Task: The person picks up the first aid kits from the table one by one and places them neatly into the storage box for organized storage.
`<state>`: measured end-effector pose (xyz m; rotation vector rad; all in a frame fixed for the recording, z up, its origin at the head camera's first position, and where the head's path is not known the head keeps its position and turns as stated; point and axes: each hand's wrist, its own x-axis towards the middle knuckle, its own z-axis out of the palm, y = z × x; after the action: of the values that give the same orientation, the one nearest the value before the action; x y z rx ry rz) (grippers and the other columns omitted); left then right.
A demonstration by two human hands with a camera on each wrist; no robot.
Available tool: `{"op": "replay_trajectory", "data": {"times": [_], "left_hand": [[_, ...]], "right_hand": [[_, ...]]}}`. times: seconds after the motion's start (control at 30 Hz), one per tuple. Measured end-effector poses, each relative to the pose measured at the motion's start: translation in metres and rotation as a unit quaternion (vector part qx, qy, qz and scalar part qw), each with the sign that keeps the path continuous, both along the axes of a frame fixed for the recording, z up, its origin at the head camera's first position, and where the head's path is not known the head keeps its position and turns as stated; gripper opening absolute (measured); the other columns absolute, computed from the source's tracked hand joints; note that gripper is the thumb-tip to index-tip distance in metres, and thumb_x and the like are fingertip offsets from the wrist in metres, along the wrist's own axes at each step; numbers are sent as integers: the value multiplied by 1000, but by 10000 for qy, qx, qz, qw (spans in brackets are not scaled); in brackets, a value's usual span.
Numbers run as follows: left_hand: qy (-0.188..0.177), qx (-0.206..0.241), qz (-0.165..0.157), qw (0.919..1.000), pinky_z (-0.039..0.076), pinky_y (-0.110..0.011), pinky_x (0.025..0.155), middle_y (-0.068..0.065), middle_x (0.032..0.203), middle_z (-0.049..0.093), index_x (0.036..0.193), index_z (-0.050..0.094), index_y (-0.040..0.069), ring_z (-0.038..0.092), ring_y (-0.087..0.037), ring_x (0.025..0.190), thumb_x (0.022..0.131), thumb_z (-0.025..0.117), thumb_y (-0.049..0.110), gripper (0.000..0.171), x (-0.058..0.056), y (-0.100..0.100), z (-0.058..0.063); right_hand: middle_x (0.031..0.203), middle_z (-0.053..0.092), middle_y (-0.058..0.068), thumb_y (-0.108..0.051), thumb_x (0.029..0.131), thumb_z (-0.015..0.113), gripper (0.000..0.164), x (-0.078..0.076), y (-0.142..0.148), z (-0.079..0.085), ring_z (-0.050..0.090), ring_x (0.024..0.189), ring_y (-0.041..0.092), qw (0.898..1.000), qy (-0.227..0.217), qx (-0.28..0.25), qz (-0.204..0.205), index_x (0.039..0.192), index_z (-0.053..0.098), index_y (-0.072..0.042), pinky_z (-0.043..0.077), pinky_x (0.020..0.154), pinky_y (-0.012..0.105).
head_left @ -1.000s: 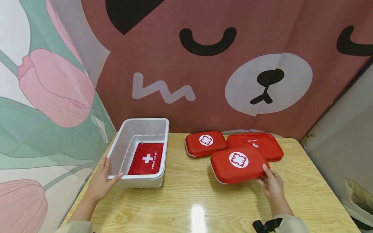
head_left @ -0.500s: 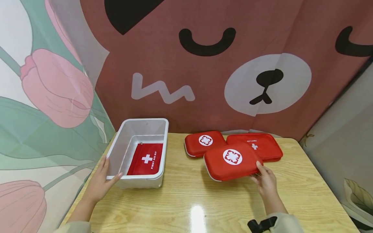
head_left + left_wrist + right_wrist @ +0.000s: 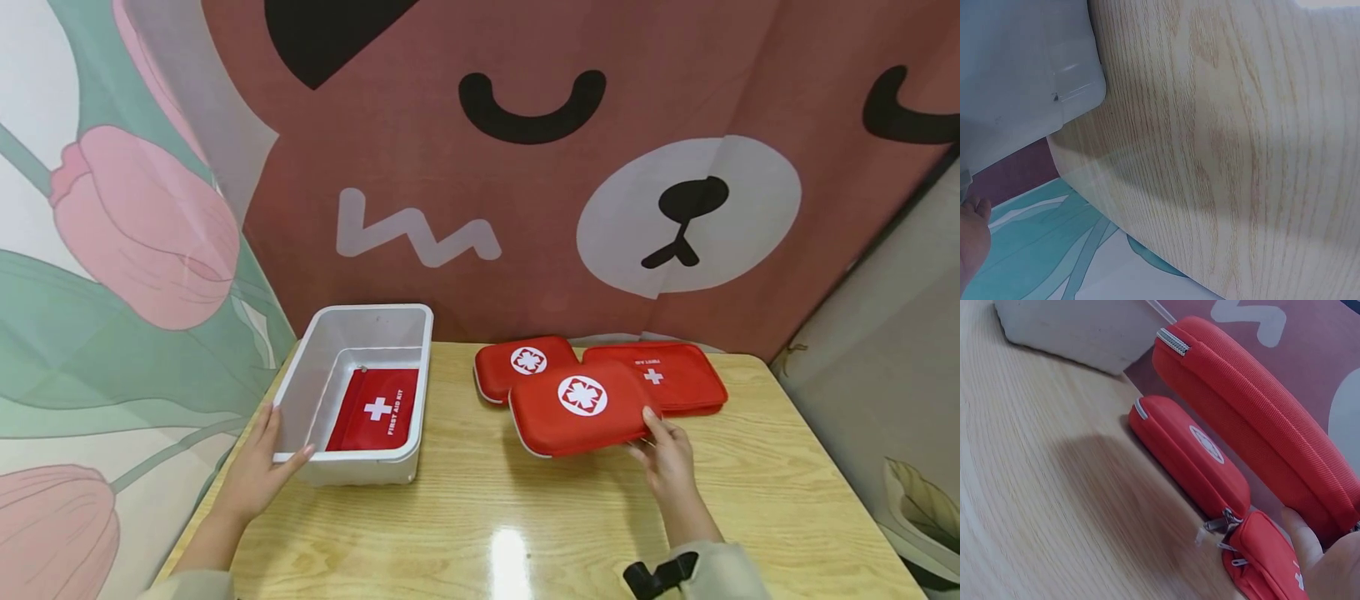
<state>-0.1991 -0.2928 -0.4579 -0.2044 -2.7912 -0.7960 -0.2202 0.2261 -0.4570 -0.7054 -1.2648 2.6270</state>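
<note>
My right hand pinches the right end of a red hard-shell first aid case, thumb on top and fingers beneath. The right wrist view shows this held case raised above the table, its shadow below. My left hand holds the near left corner of a white plastic bin, fingers outside the left wall and thumb along the front rim. Inside the bin lies a flat red pouch marked FIRST AID KIT. In the left wrist view, part of my left hand shows beside the bin.
A smaller red case with a white emblem lies at the back of the wooden table. Right of it rests a red FIRST AID pouch, partly hidden by the held case. A printed curtain hangs close behind the table.
My right hand has carried the held case leftward and slightly away from me, toward the smaller case. The left hand and the bin have stayed in place.
</note>
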Motion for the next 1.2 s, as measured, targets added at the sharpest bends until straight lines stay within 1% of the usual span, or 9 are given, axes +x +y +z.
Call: {"op": "replay_trajectory", "data": {"times": [0.13,0.27,0.53,0.83,1.03,1.2], "left_hand": [[-15,46,-6,10000,21,-59,88,-23,140,7,135,12,-7,17,-45,121,81,55,36,81,0,0,0],[-40,65,-21,10000,21,-59,89,-22,140,6,135,12,-7,17,-45,121,81,55,36,81,0,1,0],[-58,87,-6,9999,21,-59,89,-23,140,7,135,12,-7,17,-45,121,81,55,36,81,2,1,0],[-41,63,5,10000,21,-60,88,-23,140,7,135,12,-7,17,-46,121,81,55,36,81,1,0,1],[-58,70,0,10000,21,-60,87,-23,140,6,135,11,-6,17,-45,121,82,55,37,81,1,0,1],[-23,77,-4,10000,21,-60,88,-23,140,7,135,12,-6,17,-45,121,81,55,36,81,1,0,0]], "right_hand": [[71,54,-1,-15,82,58,24,-1,-7,1,58,57,15,9999,-35,124,46,86,35,-8,50,56,31],[71,53,-2,-15,82,58,27,-2,-14,2,58,57,14,9998,-46,178,88,88,33,-10,50,57,30],[72,53,-2,-16,82,57,25,-6,-19,1,58,57,14,9997,-19,200,146,90,33,-12,50,57,30],[75,52,-1,-14,82,58,29,-8,-27,8,58,59,14,9993,143,211,266,91,31,-11,50,57,31],[75,52,0,-16,83,57,28,-10,-35,12,58,58,14,9984,138,437,333,93,31,-11,50,58,31],[75,52,0,-16,83,55,27,-11,-42,14,58,59,14,9979,219,483,371,93,31,-11,50,59,31]]}}
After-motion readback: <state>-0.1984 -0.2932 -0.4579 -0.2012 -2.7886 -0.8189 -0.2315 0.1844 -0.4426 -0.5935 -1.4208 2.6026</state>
